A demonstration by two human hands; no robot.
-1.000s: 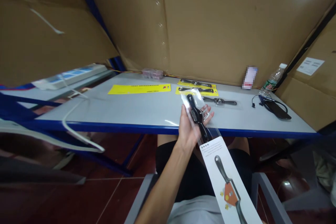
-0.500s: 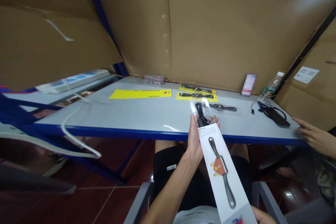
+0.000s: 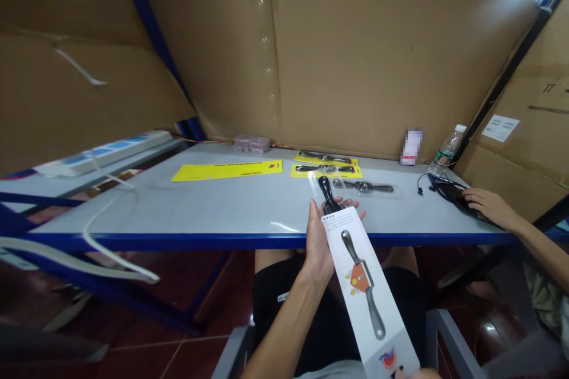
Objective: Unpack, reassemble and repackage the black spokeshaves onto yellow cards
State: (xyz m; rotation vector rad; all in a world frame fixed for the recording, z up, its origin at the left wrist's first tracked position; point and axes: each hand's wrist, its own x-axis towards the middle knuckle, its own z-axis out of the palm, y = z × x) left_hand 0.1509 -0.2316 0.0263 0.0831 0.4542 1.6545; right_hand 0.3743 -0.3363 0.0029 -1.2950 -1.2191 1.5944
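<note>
My left hand [image 3: 319,243] is wrapped round a black spokeshave [image 3: 326,188] in a clear plastic bag and the upper end of a long white packaging box [image 3: 355,296]. The box is tilted and has a spokeshave picture printed on its face. One spokeshave handle sticks out past the box's top end; how far the tool reaches inside is hidden. Only fingertips of my right hand [image 3: 418,374] show at the bottom edge, gripping the box's lower end. Beyond my left hand, another bagged spokeshave [image 3: 364,187] lies on the table.
Two spokeshaves on yellow cards [image 3: 326,170] lie further back. To their left are a yellow strip [image 3: 226,170] and a small pink pack [image 3: 251,144]. At right, a water bottle [image 3: 446,151] stands near a dark phone [image 3: 453,194], which another person's hand [image 3: 489,206] touches.
The other person's hand has moved left from the table's edge onto the phone. My view has shifted slightly; my hands keep their hold on the box and spokeshave.
</note>
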